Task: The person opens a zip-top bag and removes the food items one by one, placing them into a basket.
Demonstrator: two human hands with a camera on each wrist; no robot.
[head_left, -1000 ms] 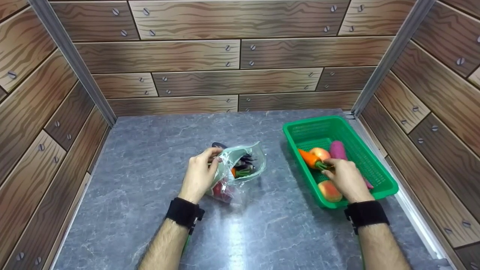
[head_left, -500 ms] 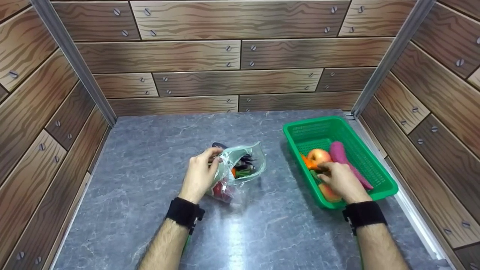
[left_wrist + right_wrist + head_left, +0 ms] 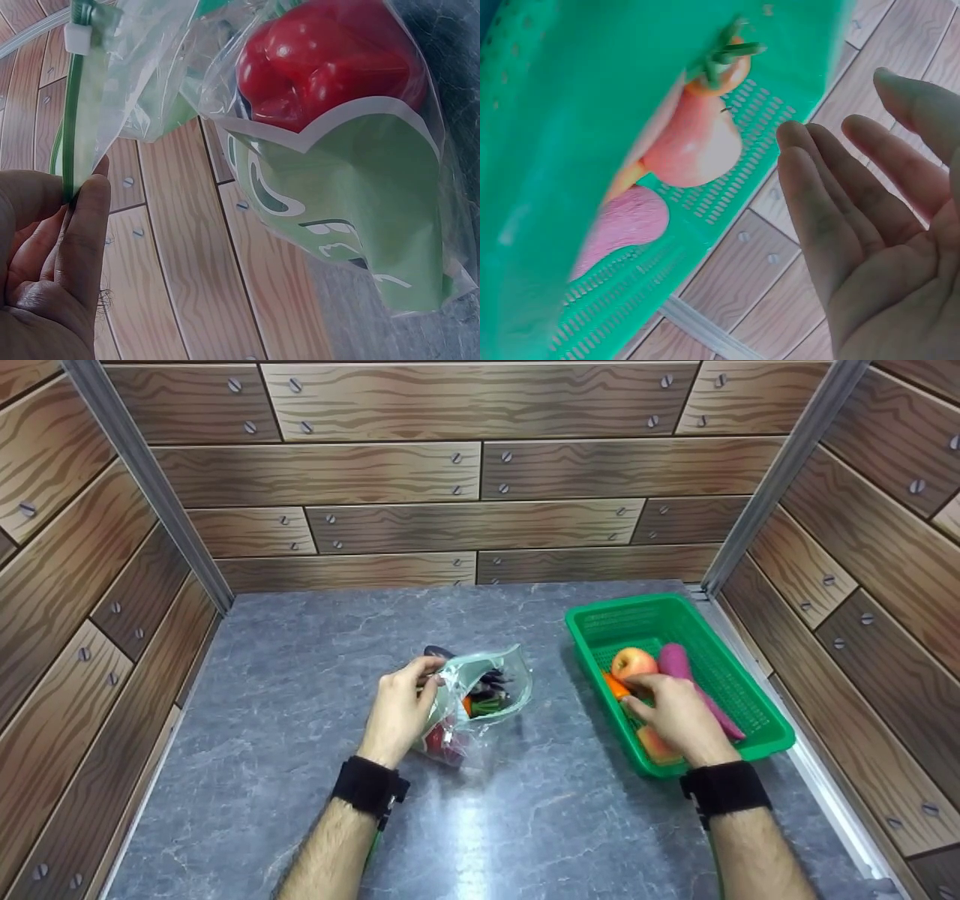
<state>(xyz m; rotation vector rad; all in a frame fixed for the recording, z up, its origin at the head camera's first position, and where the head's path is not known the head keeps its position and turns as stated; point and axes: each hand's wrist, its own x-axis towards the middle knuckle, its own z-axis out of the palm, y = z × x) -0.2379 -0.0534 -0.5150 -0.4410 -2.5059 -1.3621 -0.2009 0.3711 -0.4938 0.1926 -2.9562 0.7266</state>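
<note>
My left hand [image 3: 400, 709] pinches the rim of a clear zip bag [image 3: 517, 671], its thumb and fingers meeting on the green zip strip [image 3: 73, 112] in the left wrist view. Inside the bag are a red bell pepper [image 3: 330, 64], an orange vegetable with a green top [image 3: 486, 705] and dark purple produce [image 3: 491, 679]. My right hand [image 3: 679, 712] is over the green basket [image 3: 750, 675], fingertips close to a carrot [image 3: 616, 686]. In the right wrist view its fingers are spread with nothing between them. The hand hides part of the carrot in the head view.
Around the right hand in the basket lie a red-yellow apple [image 3: 634, 662], a long purple-pink sweet potato [image 3: 676, 664] and another red-yellow fruit [image 3: 658, 745]. Wood-patterned walls [image 3: 480, 472] enclose the grey marbled table [image 3: 300, 660] at the back and both sides.
The carrot, held by its green top a second ago, has sunk lower in the basket. My right hand has shifted slightly left, and the apple sits slightly left. The left hand and bag stay put.
</note>
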